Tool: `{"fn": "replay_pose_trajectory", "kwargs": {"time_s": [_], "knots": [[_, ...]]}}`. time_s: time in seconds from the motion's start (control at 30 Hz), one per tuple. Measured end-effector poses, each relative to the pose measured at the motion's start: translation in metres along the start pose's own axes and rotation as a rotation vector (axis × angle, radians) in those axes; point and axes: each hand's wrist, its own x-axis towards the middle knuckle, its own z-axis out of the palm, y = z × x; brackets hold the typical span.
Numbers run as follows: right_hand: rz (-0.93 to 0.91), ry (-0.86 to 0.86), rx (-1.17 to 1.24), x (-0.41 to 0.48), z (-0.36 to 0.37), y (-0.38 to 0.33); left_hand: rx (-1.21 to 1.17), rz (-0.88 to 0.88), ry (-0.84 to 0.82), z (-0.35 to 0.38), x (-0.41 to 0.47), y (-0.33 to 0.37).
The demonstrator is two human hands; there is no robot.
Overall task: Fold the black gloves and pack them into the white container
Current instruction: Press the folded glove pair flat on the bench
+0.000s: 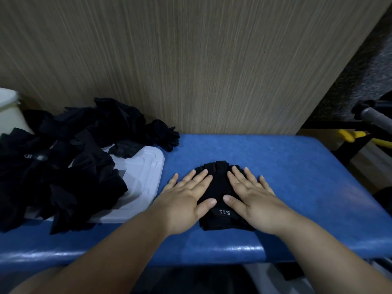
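While both palms are facing down, the left hand and right hand are lying flat, fingers spread, pressing the glove, not gripping.

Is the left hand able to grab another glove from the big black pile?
Probably yes. The left hand lies flat on the glove, and the pile sits just to its left on the same blue table, with nothing between them.

Blue padded bench, wood-grain wall
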Motion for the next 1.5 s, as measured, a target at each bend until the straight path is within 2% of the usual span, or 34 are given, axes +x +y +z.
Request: {"fn": "replay_pose_trajectory", "kwargs": {"time_s": [0.2,0.33,0.4,0.47,0.53,0.6,0.7,1.0,1.1,1.2,1.37,1.5], "knots": [[0.036,0.053,0.025,-0.006,-0.003,0.009,-0.039,-0.011,0.035,-0.002,-0.003,-0.004],[0.051,0.193,-0.002,-0.01,-0.003,0.018,-0.122,0.014,0.174,-0.004,-0.007,-0.007],[-0.021,0.287,0.029,-0.013,-0.004,0.024,-0.194,0.095,0.31,-0.007,-0.009,-0.009],[-0.181,0.381,0.1,-0.014,-0.005,0.033,-0.26,0.231,0.397,-0.011,-0.011,-0.012],[-0.293,0.404,0.179,-0.014,-0.005,0.04,-0.328,0.327,0.341,-0.013,-0.013,-0.013],[-0.31,0.347,0.251,-0.015,-0.004,0.042,-0.377,0.342,0.219,-0.013,-0.014,-0.012],[-0.285,0.229,0.325,-0.014,-0.005,0.044,-0.374,0.304,0.131,-0.008,-0.011,-0.014],[-0.256,0.129,0.33,-0.01,-0.005,0.049,-0.321,0.221,0.294,0.001,0.001,-0.005],[-0.288,0.166,0.381,-0.01,-0.006,0.048,-0.379,0.138,0.269,-0.002,0.0,-0.001],[-0.271,0.181,0.42,-0.012,-0.007,0.045,-0.598,0.01,0.259,-0.006,-0.002,0.002],[-0.258,0.416,0.534,-0.008,-0.002,0.034,-0.896,-0.092,0.238,-0.011,-0.004,0.011],[-0.219,0.39,0.698,-0.007,0.001,0.03,-0.934,-0.146,0.249,-0.014,-0.007,0.013]]}}
